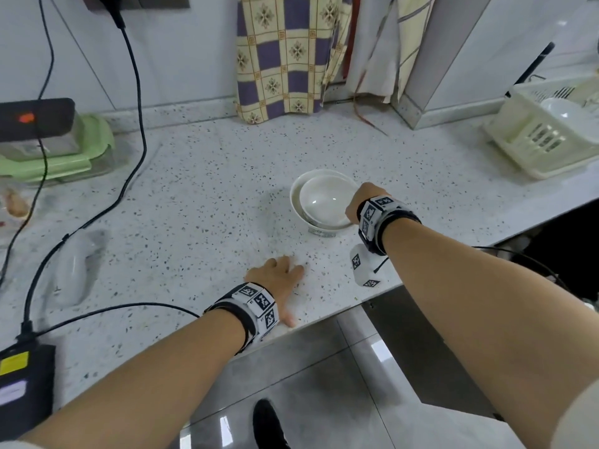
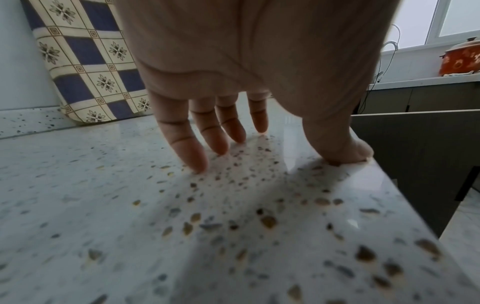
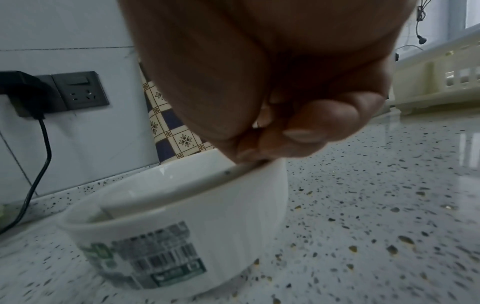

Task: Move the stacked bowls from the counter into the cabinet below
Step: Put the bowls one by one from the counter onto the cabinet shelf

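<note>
The step in hand looks like the pick-up: the stacked white bowls [image 1: 324, 202], a smaller one nested inside a larger one with a printed label on its outer wall, sit on the speckled counter [image 1: 201, 176], and nothing has gone into the cabinet yet. The right hand [image 1: 359, 202] is at the stack's near right rim; in the right wrist view its fingertips [image 3: 262, 153] are curled tight and bunched down onto the rim, with the thumb seeming to go inside, so it appears to pinch the rim, though how much of both bowls it has caught I cannot tell. The left hand [image 1: 278, 280] holds nothing: its fingers [image 2: 192, 152] are straight and a little spread, tips pressed on the counter, with the thumb near the counter's front edge and the bowls well beyond the fingertips, off to the right. Below and to the right of that thumb a dark cabinet door [image 2: 405, 156] seems to stand open. The next move, I judge, calls for a firm hold that takes both rims together, or the left hand brought under the stack, before lifting it clear of the edge and lowering it level into the cabinet, since a one-sided pinch could let the inner bowl shift or tip.
</note>
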